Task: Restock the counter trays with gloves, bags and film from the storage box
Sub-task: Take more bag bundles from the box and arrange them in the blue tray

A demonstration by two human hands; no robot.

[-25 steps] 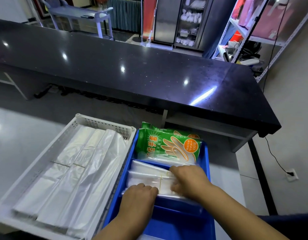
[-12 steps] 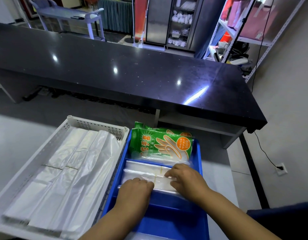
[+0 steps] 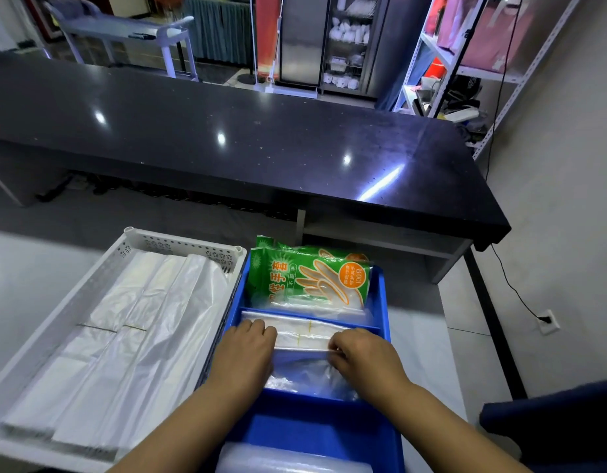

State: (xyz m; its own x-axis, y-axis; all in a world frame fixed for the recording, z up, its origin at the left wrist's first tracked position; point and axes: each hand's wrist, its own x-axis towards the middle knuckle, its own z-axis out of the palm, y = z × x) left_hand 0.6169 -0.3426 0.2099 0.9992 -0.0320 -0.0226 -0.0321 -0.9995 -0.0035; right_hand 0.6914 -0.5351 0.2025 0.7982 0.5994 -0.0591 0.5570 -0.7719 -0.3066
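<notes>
A blue divided tray (image 3: pixel 380 302) stands on the pale counter. Green packs of disposable gloves (image 3: pixel 308 278) fill its far compartment. In the middle compartment lies a stack of clear plastic bags (image 3: pixel 305 334) bound with thin yellow bands. My left hand (image 3: pixel 244 353) presses on the stack's left end and my right hand (image 3: pixel 363 356) grips its near right edge. A roll of clear film (image 3: pixel 295 464) lies in the near compartment. To the left, a white perforated tray (image 3: pixel 179 242) holds folded white bags (image 3: pixel 124 336).
A long black counter (image 3: pixel 261 141) runs across behind the trays, with a shelf under its right end. A dark blue object (image 3: pixel 551 425) sits at the lower right. Metal shelving (image 3: pixel 466 63) stands at the far right, and a wall socket (image 3: pixel 547 320) with a cable is on the floor side.
My hands have moved apart along the clear bag stack, the left to its left end and the right to its near edge. Loose clear plastic now shows between them.
</notes>
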